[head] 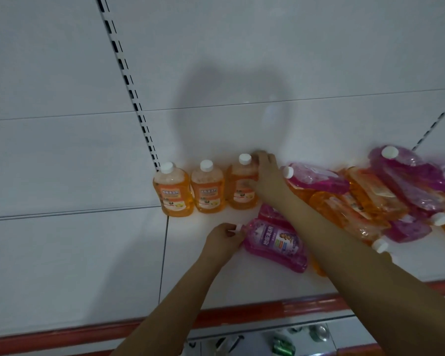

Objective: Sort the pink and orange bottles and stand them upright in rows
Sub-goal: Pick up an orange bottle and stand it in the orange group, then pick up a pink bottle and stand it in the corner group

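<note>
1. Shelf (242, 286): three orange bottles (208, 187) stand upright in a row against the back panel; a mixed pile (385, 199) of pink and orange ones lies on its side to the right.
2. My right hand (267, 176) is on the third orange bottle (242, 186) — fingers wrapped round its shoulder and far side, just below the cap.
3. My left hand (222, 240) pinches the cap end of a pink bottle (275, 240) lying flat near the shelf front, base pointing right.
4. Handling, as I judge it: filled with liquid, so fairly heavy; smooth plastic, likely slippery; walls may flex under a squeeze.
5. Best hold is the neck or shoulder — stiffer than the labelled belly — then tip upright onto the base.
</note>
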Demonstrator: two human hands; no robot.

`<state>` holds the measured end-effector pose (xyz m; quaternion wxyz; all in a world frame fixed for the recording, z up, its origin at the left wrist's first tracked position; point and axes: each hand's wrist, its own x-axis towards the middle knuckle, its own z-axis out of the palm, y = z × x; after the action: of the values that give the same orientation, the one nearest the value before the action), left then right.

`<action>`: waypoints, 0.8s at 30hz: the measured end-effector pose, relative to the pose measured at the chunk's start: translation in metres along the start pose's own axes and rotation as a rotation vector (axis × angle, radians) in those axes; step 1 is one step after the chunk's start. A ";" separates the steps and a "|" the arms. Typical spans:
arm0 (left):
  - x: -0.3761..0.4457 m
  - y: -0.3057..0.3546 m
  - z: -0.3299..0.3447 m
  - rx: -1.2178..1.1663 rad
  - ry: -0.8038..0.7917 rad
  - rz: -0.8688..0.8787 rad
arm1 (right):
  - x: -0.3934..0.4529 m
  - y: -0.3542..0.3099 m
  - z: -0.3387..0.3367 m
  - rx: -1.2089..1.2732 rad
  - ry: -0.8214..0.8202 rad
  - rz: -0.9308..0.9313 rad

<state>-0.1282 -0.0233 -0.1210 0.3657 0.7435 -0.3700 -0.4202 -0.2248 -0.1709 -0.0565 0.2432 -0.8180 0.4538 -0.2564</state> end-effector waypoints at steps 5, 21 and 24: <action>-0.007 0.000 0.001 -0.076 0.018 -0.057 | -0.026 0.004 -0.014 -0.050 0.044 0.023; -0.079 -0.036 0.000 -0.104 0.070 0.068 | -0.131 0.023 -0.011 -0.660 -0.370 0.140; -0.087 -0.038 0.003 -0.157 0.039 0.031 | -0.137 0.021 -0.007 -0.434 -0.376 0.302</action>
<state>-0.1547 0.0678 -0.1236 0.4364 0.7150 -0.3400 -0.4276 -0.3055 -0.0630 -0.0917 0.1778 -0.8073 0.5612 0.0411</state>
